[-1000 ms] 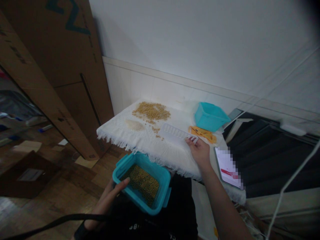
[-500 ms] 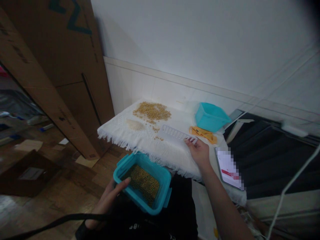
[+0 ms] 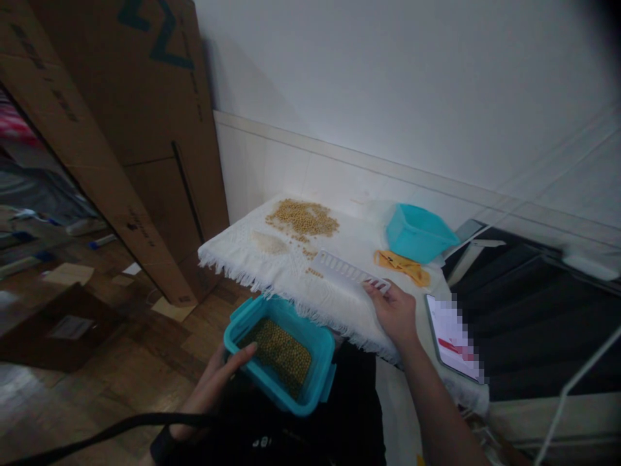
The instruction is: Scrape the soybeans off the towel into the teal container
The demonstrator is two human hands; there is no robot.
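Note:
My left hand [image 3: 220, 382] grips the near-left rim of a teal plastic box [image 3: 317, 380] partly filled with soybeans, held below the table's front edge. My right hand [image 3: 394, 310] rests on the white fringed cloth [image 3: 272, 272] and pinches the near end of a white slotted plastic strip [image 3: 344, 268]. A heap of soybeans [image 3: 303, 218] lies at the cloth's far side, with a few strays near the strip. A small pile of white grains [image 3: 270, 242] sits left of them.
A second teal box [image 3: 418, 232] stands at the back right, with an orange wrapper [image 3: 402, 266] in front of it. A phone [image 3: 453, 340] lies at the table's right edge. Large cardboard boxes [image 3: 121, 116] lean at the left. A black cable [image 3: 87, 435] crosses my lap.
The view has shifted slightly, so everything sits a little further right. Both hands keep their holds on the box and the strip.

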